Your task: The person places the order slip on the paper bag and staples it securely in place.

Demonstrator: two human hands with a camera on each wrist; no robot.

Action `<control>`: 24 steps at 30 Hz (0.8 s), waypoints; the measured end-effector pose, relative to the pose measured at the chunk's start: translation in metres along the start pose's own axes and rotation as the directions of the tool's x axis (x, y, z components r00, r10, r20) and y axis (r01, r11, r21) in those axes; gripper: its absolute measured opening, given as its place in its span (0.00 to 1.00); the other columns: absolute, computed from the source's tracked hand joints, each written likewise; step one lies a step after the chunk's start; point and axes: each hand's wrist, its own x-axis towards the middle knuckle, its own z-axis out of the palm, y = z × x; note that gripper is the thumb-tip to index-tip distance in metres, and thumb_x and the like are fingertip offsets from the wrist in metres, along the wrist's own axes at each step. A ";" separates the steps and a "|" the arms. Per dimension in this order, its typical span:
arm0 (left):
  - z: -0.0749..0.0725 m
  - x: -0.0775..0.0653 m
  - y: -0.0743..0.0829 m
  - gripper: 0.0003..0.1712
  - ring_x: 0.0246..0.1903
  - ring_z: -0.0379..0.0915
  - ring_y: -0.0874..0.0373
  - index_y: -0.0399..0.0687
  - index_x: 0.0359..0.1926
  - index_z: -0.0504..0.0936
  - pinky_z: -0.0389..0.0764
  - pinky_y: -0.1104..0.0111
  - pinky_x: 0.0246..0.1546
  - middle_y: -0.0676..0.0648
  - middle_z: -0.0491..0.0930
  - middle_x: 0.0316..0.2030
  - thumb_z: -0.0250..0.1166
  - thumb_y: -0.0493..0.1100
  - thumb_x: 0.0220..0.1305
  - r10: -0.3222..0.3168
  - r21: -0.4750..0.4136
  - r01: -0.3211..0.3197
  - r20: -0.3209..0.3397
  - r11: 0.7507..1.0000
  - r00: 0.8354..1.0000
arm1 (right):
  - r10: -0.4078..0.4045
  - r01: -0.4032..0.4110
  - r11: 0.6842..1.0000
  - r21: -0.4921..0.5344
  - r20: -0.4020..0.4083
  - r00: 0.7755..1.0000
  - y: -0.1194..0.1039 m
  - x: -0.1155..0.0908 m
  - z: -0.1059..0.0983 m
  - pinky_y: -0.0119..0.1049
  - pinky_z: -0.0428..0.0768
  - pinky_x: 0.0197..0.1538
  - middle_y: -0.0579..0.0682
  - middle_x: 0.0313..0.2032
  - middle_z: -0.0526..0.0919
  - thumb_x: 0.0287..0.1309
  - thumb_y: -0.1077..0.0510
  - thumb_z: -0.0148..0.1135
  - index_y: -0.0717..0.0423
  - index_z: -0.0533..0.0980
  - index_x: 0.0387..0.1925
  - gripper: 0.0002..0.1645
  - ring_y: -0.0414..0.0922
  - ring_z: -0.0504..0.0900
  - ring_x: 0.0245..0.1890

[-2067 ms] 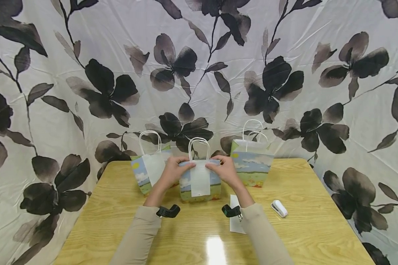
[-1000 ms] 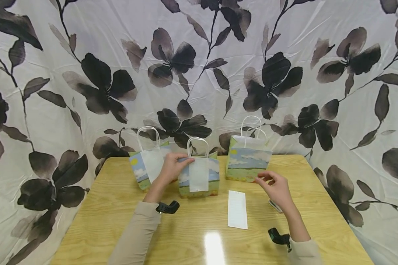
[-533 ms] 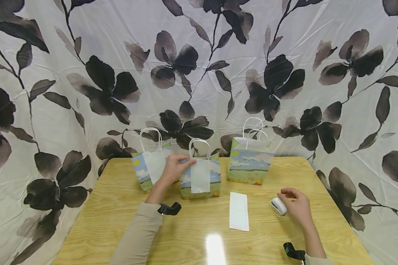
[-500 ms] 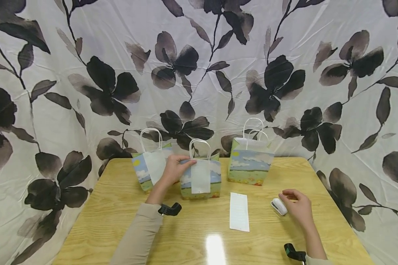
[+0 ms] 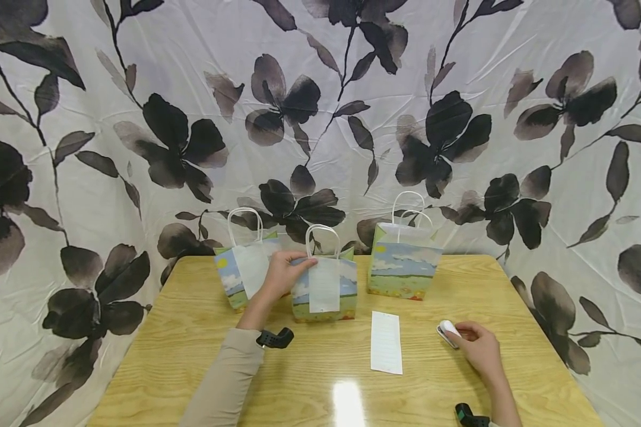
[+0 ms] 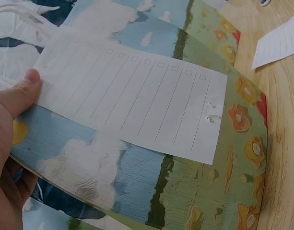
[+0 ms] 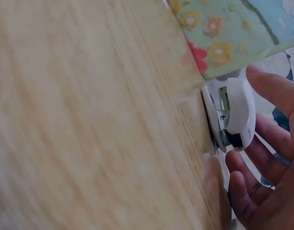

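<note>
My left hand [image 5: 283,274] grips the top edge of the middle paper bag [image 5: 348,296], thumb in front on a white lined paper slip [image 5: 324,287] and fingers behind. In the left wrist view the slip [image 6: 132,100] shows a row of small checkboxes, with small holes near its lower end. On the table at right lies a small white stapler [image 5: 448,332]. My right hand [image 5: 479,347] holds it, thumb on one side and fingers curled round the other. In the right wrist view the stapler [image 7: 239,108] still rests against the wood, close to the thumb and fingers.
Another paper bag [image 5: 227,276] with a slip on its front stands at left, partly behind my left hand. A third bag [image 5: 406,270] stands back right. A loose lined slip [image 5: 386,344] lies on the wooden table [image 5: 299,379]. A floral cloth [image 5: 374,118] hangs behind.
My right hand has left the middle bag, moved right and down to the stapler, and taken hold of it. The left hand keeps its grip on the bag and slip.
</note>
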 end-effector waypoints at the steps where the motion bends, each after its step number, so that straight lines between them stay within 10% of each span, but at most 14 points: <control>1: 0.000 0.000 0.000 0.09 0.28 0.81 0.58 0.41 0.34 0.90 0.81 0.65 0.30 0.46 0.86 0.32 0.73 0.43 0.57 0.003 0.000 -0.003 0.001 1.000 1.000 | 0.000 0.000 1.000 0.002 -0.001 1.000 0.001 0.000 0.001 0.29 0.77 0.37 0.59 0.43 0.83 0.51 0.46 0.75 0.66 0.78 0.50 0.33 0.39 0.80 0.36; 24: 0.006 -0.005 -0.002 0.09 0.27 0.80 0.58 0.39 0.34 0.90 0.79 0.69 0.28 0.46 0.86 0.32 0.74 0.42 0.55 -0.013 -0.007 0.013 -0.045 1.000 0.999 | -0.075 0.073 0.983 -0.169 -0.009 0.997 -0.003 -0.001 0.011 0.48 0.78 0.42 0.64 0.44 0.82 0.55 0.50 0.72 0.67 0.79 0.50 0.28 0.57 0.81 0.43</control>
